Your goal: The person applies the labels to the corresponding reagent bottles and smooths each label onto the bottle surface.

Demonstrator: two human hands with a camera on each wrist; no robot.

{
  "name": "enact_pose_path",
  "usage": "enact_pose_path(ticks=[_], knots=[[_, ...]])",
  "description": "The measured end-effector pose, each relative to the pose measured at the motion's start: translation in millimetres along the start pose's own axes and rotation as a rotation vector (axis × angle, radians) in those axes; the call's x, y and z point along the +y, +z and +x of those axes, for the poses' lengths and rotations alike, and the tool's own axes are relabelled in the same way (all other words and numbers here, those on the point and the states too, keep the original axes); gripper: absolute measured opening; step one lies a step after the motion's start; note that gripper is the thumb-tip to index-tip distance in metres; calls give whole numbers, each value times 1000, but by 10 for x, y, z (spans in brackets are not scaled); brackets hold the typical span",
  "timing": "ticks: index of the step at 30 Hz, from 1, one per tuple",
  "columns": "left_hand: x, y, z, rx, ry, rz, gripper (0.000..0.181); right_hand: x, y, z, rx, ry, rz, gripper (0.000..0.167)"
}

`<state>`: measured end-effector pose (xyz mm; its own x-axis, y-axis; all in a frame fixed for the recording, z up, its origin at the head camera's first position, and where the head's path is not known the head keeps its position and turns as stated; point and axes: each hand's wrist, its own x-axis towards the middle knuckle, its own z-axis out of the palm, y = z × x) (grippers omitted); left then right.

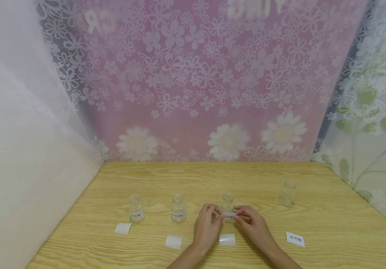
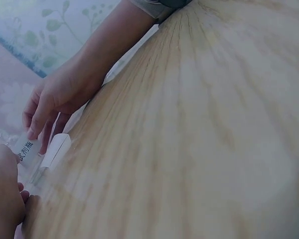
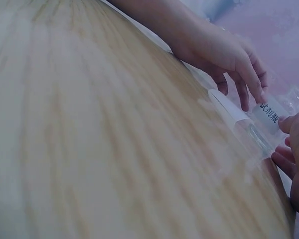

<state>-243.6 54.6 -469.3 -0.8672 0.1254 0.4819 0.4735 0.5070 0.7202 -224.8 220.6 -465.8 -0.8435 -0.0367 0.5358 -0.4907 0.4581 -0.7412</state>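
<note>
Head view: L hand (image 1: 206,227) and R hand (image 1: 255,228) pinch opposite ends of the printed label (image 1: 229,216), prob. to keep it level, at the front of the third jar (image 1: 228,201) (from left). Can't tell if it's flush w/ the glass.

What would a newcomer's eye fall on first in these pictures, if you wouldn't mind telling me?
Probably the left hand and right hand, low in the head view's middle, holding a printed label by its ends at the front of a clear bottle. Behind rises a pink floral backdrop. Two labelled bottles stand to the left, and a fourth bottle with no label showing stands at the right.
</note>
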Motion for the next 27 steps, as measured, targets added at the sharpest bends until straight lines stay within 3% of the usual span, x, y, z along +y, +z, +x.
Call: enact_pose_path(ticks=[4, 11, 14, 21, 27], knots=[[-9, 15, 18, 2, 21, 2, 10, -9, 4, 7, 4, 16, -21, 9], [-23, 31, 38, -7, 9, 3, 8, -343, -11, 32, 16, 26, -41, 10], [-28, 34, 35, -1, 12, 9, 7, -374, -9, 31, 19, 33, -45, 9], [-17, 36, 33, 17, 29, 20, 8, -114, 40, 33, 47, 50, -40, 8], [-17, 52, 42, 35, 28, 15, 8, 93, 76, 41, 78, -6, -84, 11]])
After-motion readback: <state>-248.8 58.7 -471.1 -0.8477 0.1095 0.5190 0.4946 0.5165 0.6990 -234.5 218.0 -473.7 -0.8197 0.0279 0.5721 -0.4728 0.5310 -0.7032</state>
